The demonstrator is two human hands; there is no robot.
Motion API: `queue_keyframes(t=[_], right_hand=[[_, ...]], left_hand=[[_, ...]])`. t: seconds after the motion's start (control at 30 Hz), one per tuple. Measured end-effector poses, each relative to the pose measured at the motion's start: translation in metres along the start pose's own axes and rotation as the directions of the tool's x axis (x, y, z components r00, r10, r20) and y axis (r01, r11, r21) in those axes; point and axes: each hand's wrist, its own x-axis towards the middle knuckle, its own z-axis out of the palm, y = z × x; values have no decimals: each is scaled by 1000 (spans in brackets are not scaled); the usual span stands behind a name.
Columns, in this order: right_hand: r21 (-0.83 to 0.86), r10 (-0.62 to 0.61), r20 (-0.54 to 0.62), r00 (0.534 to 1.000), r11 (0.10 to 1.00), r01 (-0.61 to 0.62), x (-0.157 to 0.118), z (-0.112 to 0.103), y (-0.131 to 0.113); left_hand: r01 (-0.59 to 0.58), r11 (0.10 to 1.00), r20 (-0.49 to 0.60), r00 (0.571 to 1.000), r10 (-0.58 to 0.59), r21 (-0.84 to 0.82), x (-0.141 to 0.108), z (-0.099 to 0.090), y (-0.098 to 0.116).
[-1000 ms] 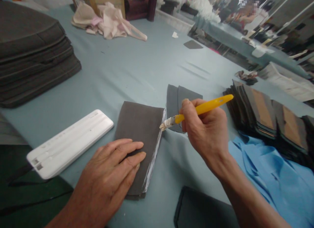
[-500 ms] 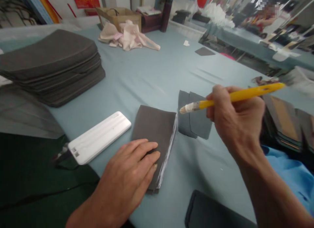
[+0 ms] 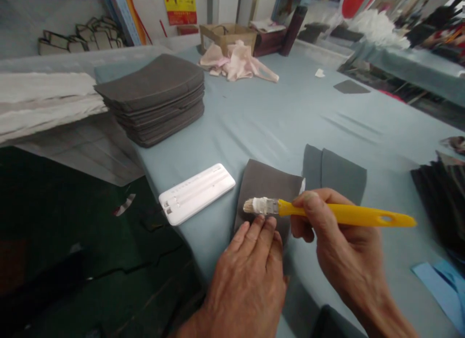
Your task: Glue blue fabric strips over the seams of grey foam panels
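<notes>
**Q:** Right grip state?

**A:** The right grip (image 3: 345, 236) is closed on a yellow-handled brush (image 3: 337, 213), with the handle pinched between thumb and fingers just behind the ferrule. The pale bristles are pointed left, over the panel. Bristle contact cannot be told.

**Q:** Left?

**A:** The left grip (image 3: 250, 289) is open and laid flat, nothing grasped. Its fingertips are pressed on a dark grey panel (image 3: 265, 185).

**Q:** Panel location?

**A:** It is laid flat on the bench (image 3: 261, 125), close to the near edge. A white smear (image 3: 302, 185) is seen at its right edge. A second grey panel (image 3: 343, 176) is placed just beside it on the right.

**Q:** Rest of the bench?

**A:** A white plastic block (image 3: 196, 193) is placed just left of the panel, by the near edge. A stack of dark grey panels (image 3: 156, 100) is piled toward the far left corner. Another dark stack (image 3: 436, 192) is at the right side, with blue cloth (image 3: 436, 284) near the right corner. Crumpled pink fabric (image 3: 236, 64) is heaped at the far edge, in front of a cardboard box (image 3: 227, 38).
</notes>
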Motion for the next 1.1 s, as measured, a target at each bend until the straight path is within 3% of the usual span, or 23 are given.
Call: queue_keyframes(t=[0.3,0.43,0.67,0.9,1.1], right_hand=[[55,99,72,993,993,-103,1,15,4],[-29,75,69,995,997,-73,9,19,2],[-162,-9,-13,1000,987,7,25,24,5],[-293,-61,-58,996,955,42,48,31,6],[-359,-76,-84,994,932,41,66,32,12]], left_hand=[[-8,998,3,1000,8,-65,-7,13,-3],[-28,996,7,1000,29,-85,-11,18,-6],[-17,998,-103,995,11,-58,-10,20,-7],[-30,999,-130,991,25,-36,-7,19,-9],[-51,997,-115,992,43,-60,-16,30,-11]])
